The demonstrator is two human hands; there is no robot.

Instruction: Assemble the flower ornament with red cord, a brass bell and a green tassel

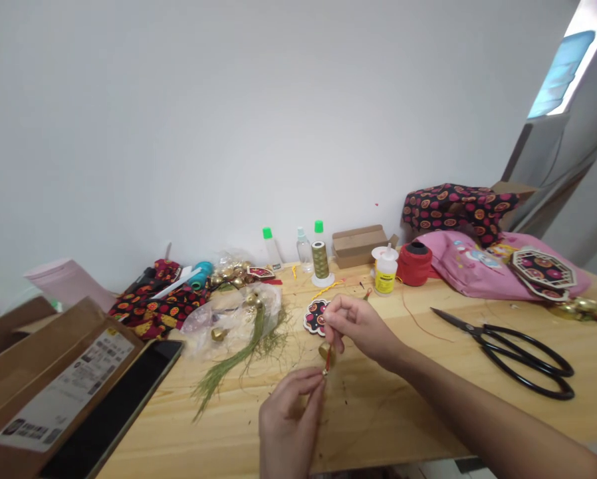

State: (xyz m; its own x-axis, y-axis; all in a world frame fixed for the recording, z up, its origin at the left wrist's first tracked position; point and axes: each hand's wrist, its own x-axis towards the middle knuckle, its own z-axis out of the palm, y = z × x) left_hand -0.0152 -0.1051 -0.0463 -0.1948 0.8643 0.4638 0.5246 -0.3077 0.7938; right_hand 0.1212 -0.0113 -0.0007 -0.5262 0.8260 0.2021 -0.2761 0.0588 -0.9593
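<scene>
We hold a small brass bell (324,349) on a red cord (327,361) above the wooden table (408,392).
Our right hand (359,327) pinches the bell's top; our left hand (291,419) pinches the cord's lower end, near the black scissors (515,352).

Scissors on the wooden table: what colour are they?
Black all over, handles and blades, clearest in the head view.

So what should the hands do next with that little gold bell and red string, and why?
Probably pull the red cord gently taut. The right hand pinches the small gold bell from above, the left hand pinches the cord's lower end just beneath it, both held above the wooden table. The cord between them is short, so a small tug should do.
</scene>
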